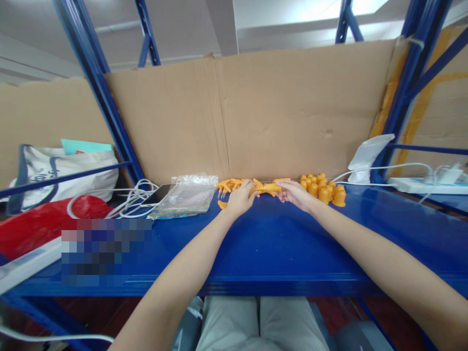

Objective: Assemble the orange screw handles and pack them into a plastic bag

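Along the back of the blue shelf lies a row of orange plastic pieces [268,187], long and narrow. My left hand [241,197] is on the left part of this row, its fingers bent around a piece. My right hand [295,194] grips at the right end, fingertips closed on an orange piece. The fingers partly hide what each hand holds. Left of my left hand, more orange pieces [224,186] lie with metal spirals, like corkscrews, and a curved orange piece [222,204] sits in front. Several ribbed orange caps [323,194] stand grouped beyond my right hand.
A cardboard sheet [278,117] walls off the back. On the left lie a clear plastic bag [188,200], a phone [158,195], white cables [137,202], a red bag [47,219] and a canvas bag [73,170]. A power strip [427,186] is at right, beside blue shelf posts [405,78].
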Motion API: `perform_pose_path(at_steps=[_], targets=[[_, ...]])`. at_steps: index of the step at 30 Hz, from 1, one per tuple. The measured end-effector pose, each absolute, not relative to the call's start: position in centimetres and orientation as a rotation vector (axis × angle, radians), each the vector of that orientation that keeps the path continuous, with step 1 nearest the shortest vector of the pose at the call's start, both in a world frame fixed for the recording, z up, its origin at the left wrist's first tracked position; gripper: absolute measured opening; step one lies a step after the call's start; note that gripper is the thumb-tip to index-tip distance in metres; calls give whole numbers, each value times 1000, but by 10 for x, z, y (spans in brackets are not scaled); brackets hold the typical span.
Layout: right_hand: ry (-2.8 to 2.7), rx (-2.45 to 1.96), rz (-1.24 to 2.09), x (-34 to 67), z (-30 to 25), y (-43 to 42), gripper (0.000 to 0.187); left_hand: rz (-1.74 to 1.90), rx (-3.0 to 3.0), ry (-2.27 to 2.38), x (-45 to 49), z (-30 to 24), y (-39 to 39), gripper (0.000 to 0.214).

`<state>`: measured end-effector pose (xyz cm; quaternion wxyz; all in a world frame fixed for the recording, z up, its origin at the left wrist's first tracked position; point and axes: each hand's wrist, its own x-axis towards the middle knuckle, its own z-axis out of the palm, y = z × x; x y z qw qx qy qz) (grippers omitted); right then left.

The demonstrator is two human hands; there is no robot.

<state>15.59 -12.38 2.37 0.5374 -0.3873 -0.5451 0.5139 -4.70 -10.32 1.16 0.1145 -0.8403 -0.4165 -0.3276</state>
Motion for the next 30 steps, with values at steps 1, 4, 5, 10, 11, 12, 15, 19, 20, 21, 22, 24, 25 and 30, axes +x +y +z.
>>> perform_pose_path(at_steps=[1,4,5,10,11,12,15,19,20,21,22,24,25,30], targets=[[-1276,-918,1187,156,24,-124,14,-1000,-2474,-1173,-47,11,-102,31],[-1219,-909,1047,159,25,-120,22,-1045,-2511,-1087,-48,8,-99,44],[-1211,-909,995,161,24,-117,26,-1035,-2519,-1100,-48,7,-98,47],[-1216,-973,587,178,16,-95,44,-876,-2531,-1277,-50,1,-95,56],[-1227,-995,466,182,14,-91,44,-835,-2537,-1297,-50,1,-95,56],[-1250,-1024,337,186,12,-88,41,-796,-2544,-1308,-50,1,-95,56],[-1408,-1146,-3,195,7,-85,32,-686,-2564,-1297,-47,1,-94,53],[-1605,-1298,-259,199,4,-90,30,-487,-2590,-1251,-36,6,-91,54],[-1636,-1331,-304,199,3,-92,30,-423,-2601,-1222,-32,8,-90,54],[-1665,-1366,-346,198,3,-93,29,-360,-2610,-1191,-27,10,-88,54],[-1691,-1405,-383,197,3,-94,29,-299,-2619,-1160,-21,12,-85,55],[-1728,-1486,-449,196,3,-96,30,-199,-2626,-1144,-7,16,-80,60],[-1739,-1528,-479,195,3,-98,30,-152,-2628,-1159,0,19,-77,62],[-1788,-1698,-571,191,4,-104,32,-37,-2614,-1316,29,22,-65,55]])
